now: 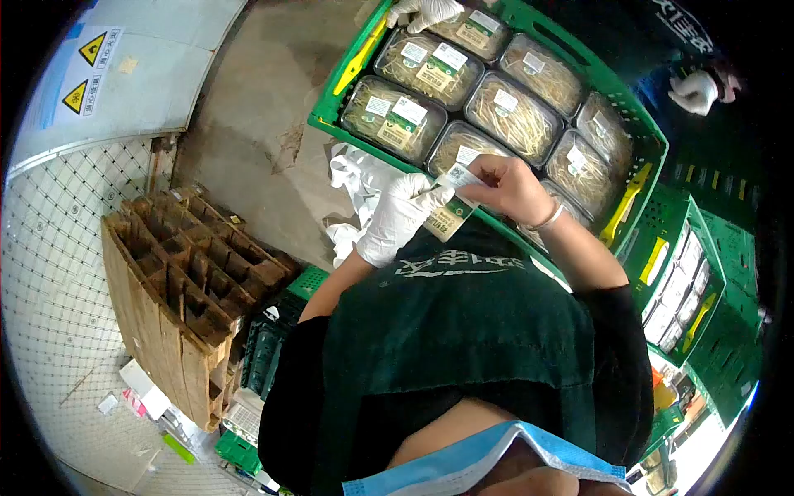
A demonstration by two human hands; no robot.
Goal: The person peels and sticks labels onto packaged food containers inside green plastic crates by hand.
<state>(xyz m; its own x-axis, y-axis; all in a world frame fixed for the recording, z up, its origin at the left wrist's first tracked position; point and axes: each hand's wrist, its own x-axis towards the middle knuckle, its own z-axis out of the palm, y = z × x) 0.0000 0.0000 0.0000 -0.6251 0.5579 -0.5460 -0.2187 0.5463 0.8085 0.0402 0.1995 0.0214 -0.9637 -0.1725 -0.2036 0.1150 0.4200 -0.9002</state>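
Note:
My left hand point(401, 213), in a white glove, is closed on the edge of a green and cream label point(449, 221). My bare right hand point(510, 190), with a band at the wrist, pinches a small white printed sticker point(457, 176) at the top of that label. Both hands are close together over the near edge of a green crate point(331, 126). Inside the crate lie several clear-lidded packs of pale sprouts point(517, 120). The two left packs in view, such as this sprout pack point(393, 118), bear white stickers and a green and cream label.
Another person's gloved hand point(426, 11) is at the crate's far left corner; a further gloved hand point(696, 91) shows at upper right. White backing paper point(364, 183) hangs by my left hand. Wooden pallets point(178, 273) stand left. A second filled crate point(718, 277) is right.

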